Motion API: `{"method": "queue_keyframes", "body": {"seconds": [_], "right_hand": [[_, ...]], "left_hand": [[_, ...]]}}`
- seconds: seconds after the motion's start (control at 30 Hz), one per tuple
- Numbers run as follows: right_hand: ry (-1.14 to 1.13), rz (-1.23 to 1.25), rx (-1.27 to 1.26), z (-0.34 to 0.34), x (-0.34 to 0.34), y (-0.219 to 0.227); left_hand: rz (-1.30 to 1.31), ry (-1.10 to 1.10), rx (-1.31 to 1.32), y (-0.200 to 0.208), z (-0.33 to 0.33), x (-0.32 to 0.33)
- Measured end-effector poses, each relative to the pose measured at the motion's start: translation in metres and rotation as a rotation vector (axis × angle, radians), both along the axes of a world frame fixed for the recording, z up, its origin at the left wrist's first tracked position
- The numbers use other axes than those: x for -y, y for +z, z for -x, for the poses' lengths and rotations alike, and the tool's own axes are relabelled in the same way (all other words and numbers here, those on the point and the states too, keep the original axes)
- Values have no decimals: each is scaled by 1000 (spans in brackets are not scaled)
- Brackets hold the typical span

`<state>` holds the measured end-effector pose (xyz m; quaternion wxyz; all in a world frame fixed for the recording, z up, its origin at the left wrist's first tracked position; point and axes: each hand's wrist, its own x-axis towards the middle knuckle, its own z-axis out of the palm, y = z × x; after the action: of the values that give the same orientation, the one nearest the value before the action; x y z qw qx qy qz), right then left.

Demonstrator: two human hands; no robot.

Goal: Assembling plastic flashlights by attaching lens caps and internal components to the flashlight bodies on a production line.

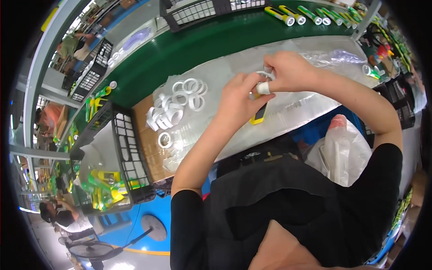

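My left hand [238,96] is wrapped round a flashlight [258,119], whose yellow and dark body sticks out below the fingers. At the flashlight's head, my right hand [292,72] pinches a white ring [267,74]; whether the ring is seated on the head is hidden by the fingers. White covers sit on some of the right fingertips. Left of both hands, a loose cluster of white plastic rings [197,102] lies on the silvery work surface [216,139], some stacked on their sides. One single ring [164,134] rests nearer to me.
Beyond the work surface runs a green conveyor belt [202,48] with a row of flashlights [317,20] at the far right. Black crates [194,17] stand behind it. At left, a black crate [128,135] holds green and yellow flashlights. Clear film [335,58] lies past my right hand.
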<state>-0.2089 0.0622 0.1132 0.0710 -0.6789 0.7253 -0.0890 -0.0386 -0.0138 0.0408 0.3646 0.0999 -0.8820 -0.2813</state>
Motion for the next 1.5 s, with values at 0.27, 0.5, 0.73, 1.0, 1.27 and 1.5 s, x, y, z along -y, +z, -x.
{"method": "queue_keyframes", "body": {"seconds": [0.27, 0.5, 0.73, 1.0, 1.27, 1.5], "right_hand": [[362, 126, 153, 19, -2, -4], [286, 181, 178, -2, -14, 8], [191, -1, 255, -18, -11, 15], [40, 276, 124, -5, -7, -42], [-281, 358, 1067, -89, -25, -144], [244, -470, 1576, -67, -50, -124]], "left_hand": [[21, -29, -111, -1, 1, 0], [-29, -16, -146, -10, -1, -7], [-37, -30, -144, -6, -7, -10], [-42, -67, -145, -21, -2, 12], [-456, -38, -164, -15, -21, 9], [-654, -465, -392, 17, -40, -33]]}}
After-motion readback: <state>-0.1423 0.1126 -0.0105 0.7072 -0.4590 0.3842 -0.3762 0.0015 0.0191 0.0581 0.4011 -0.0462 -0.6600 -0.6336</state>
